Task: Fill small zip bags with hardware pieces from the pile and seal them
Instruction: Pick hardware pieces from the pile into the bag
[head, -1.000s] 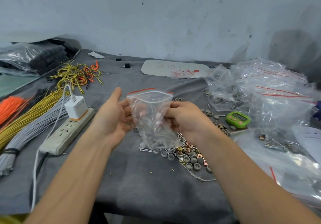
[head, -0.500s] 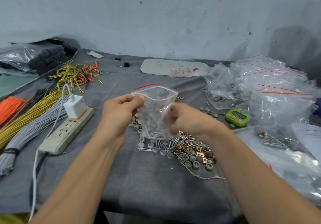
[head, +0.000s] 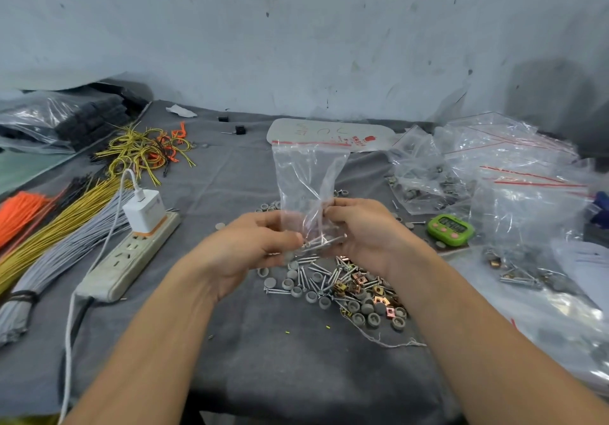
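A small clear zip bag [head: 308, 180] with a red strip along its top stands upright between my hands, with several screws lying at its bottom. My left hand [head: 245, 248] pinches the bag's lower left corner. My right hand [head: 364, 235] grips its lower right side, where the plastic is bunched. Just below and to the right of my hands, the pile of hardware [head: 342, 288] lies on the grey cloth: silver screws, grey round caps and copper-coloured square clips.
A white power strip [head: 131, 256] with a charger lies to the left, beside bundles of grey, yellow and orange wires [head: 59, 227]. A green timer [head: 450, 226] and several clear bags [head: 514, 190] crowd the right side. A white card [head: 329, 134] lies at the back.
Both hands slid from the bag's upper part down to its bottom. The bag now stands taller above them, its red strip straightened, and the screws have gathered at the bottom.
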`<state>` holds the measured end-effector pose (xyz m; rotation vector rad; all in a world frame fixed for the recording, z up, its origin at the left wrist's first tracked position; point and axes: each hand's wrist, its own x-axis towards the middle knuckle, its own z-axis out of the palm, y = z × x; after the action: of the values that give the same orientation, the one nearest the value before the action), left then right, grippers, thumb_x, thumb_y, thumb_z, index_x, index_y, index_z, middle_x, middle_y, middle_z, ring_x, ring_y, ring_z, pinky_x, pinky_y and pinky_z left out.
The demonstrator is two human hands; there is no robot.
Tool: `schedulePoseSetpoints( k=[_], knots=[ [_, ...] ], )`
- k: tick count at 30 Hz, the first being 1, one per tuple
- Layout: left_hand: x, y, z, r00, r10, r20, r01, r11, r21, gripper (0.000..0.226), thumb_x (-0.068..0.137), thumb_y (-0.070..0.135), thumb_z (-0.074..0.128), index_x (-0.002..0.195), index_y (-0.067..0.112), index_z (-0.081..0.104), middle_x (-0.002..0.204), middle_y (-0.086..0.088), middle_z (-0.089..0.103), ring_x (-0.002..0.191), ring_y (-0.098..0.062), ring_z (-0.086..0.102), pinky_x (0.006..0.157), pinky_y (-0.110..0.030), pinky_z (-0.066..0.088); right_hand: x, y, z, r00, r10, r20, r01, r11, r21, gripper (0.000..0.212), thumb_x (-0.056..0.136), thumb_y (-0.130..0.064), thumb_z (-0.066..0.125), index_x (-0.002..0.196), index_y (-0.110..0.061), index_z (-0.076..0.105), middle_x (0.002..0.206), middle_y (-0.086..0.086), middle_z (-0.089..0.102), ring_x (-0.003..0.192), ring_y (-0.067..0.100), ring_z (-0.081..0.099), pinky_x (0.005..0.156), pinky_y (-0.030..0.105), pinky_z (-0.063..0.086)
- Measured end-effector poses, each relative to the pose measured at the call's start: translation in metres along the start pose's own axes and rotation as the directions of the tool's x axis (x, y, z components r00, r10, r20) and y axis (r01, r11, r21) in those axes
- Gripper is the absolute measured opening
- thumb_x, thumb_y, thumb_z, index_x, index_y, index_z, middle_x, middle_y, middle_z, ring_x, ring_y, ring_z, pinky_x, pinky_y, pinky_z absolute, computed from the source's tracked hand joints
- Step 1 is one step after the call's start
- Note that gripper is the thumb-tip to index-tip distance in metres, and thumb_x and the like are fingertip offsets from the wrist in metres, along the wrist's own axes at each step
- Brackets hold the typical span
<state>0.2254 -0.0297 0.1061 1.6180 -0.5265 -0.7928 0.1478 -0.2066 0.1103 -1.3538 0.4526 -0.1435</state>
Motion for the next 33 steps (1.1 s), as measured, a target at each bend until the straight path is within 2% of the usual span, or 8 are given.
schedulePoseSetpoints(
  k=[6,10,13,18,23,26,29,33],
  knots=[
    [0.002,-0.002,0.001,0.98,0.06,-0.19,-0.068,0.997,-0.032,0.016,0.081,-0.001,0.078,0.093,0.01,0.079,0.086,-0.007,0.077,0.072,-0.012,0.068,0.066,-0.022,0.056,0.001,-0.003,-0.009,0.991,-0.062,0.119,0.055,0.997,0.06,0.018,0.091,0.003,0.058,0.088,-0.004,0.074,0.097,0.017,0.073,0.085,0.028,0.074,0.071,0.043,0.061],
    [0.004,-0.001,0.001,0.948,0.087,-0.307,-0.121,0.988,-0.094,0.009,0.08,0.002,0.079,0.088,0.008,0.077,0.076,-0.005,0.076,0.059,-0.008,0.066,0.053,-0.017,0.05,0.0,-0.001,-0.013,0.965,-0.019,0.26,0.059,0.988,-0.144,0.03,0.084,0.004,0.073,0.11,-0.011,0.073,0.1,0.008,0.078,0.092,0.023,0.076,0.08,0.037,0.062],
    [0.003,0.001,0.004,0.935,0.124,-0.332,-0.17,0.979,-0.111,0.009,0.081,0.0,0.077,0.087,0.007,0.075,0.07,-0.003,0.074,0.054,-0.008,0.065,0.051,-0.018,0.051,0.0,0.001,-0.009,0.979,-0.039,0.202,0.075,0.982,-0.171,0.026,0.083,0.011,0.075,0.103,-0.006,0.072,0.089,0.008,0.076,0.079,0.02,0.076,0.069,0.027,0.059],
    [0.003,0.004,0.008,0.945,0.112,-0.306,-0.165,0.974,-0.153,0.017,0.087,0.001,0.071,0.102,0.008,0.075,0.077,-0.002,0.076,0.061,-0.007,0.068,0.053,-0.017,0.052,0.001,-0.002,-0.008,0.996,-0.069,0.063,0.074,0.993,-0.091,0.027,0.082,0.014,0.073,0.097,-0.008,0.067,0.078,0.001,0.075,0.073,0.022,0.075,0.064,0.027,0.058],
    [-0.001,0.0,0.008,0.977,0.112,-0.183,-0.134,0.984,-0.118,0.032,0.084,-0.004,0.073,0.113,0.01,0.072,0.106,-0.011,0.076,0.084,-0.013,0.071,0.066,-0.018,0.056,-0.002,-0.003,-0.008,0.998,-0.054,0.029,0.056,0.995,-0.08,0.024,0.083,0.013,0.072,0.098,-0.006,0.07,0.082,0.004,0.076,0.073,0.018,0.076,0.066,0.026,0.059],
    [-0.003,0.001,0.008,0.965,0.13,-0.226,-0.15,0.986,-0.071,0.036,0.076,-0.016,0.072,0.105,0.005,0.075,0.096,-0.022,0.069,0.077,-0.018,0.064,0.06,-0.017,0.052,-0.002,-0.004,-0.009,0.999,-0.027,0.038,0.031,0.996,-0.09,0.021,0.084,0.009,0.073,0.096,-0.008,0.071,0.087,0.005,0.077,0.073,0.015,0.075,0.072,0.03,0.061],
    [-0.003,0.001,0.008,0.95,0.124,-0.288,-0.146,0.988,-0.055,0.036,0.07,-0.021,0.072,0.092,0.007,0.077,0.08,-0.016,0.061,0.076,-0.022,0.055,0.068,-0.028,0.046,-0.003,-0.005,-0.009,0.996,-0.021,0.086,0.031,0.992,-0.124,0.016,0.087,0.001,0.072,0.099,-0.01,0.075,0.086,0.004,0.077,0.057,0.005,0.066,0.079,0.035,0.055],
    [-0.002,0.0,0.007,0.948,0.093,-0.305,-0.113,0.992,-0.052,0.041,0.067,-0.021,0.076,0.098,0.005,0.077,0.086,-0.018,0.066,0.077,-0.023,0.061,0.07,-0.031,0.048,-0.005,-0.002,-0.005,0.991,-0.054,0.119,0.078,0.975,-0.208,0.016,0.086,-0.01,0.078,0.101,-0.014,0.078,0.096,0.002,0.079,0.075,0.009,0.069,0.087,0.037,0.05]
  ],
)
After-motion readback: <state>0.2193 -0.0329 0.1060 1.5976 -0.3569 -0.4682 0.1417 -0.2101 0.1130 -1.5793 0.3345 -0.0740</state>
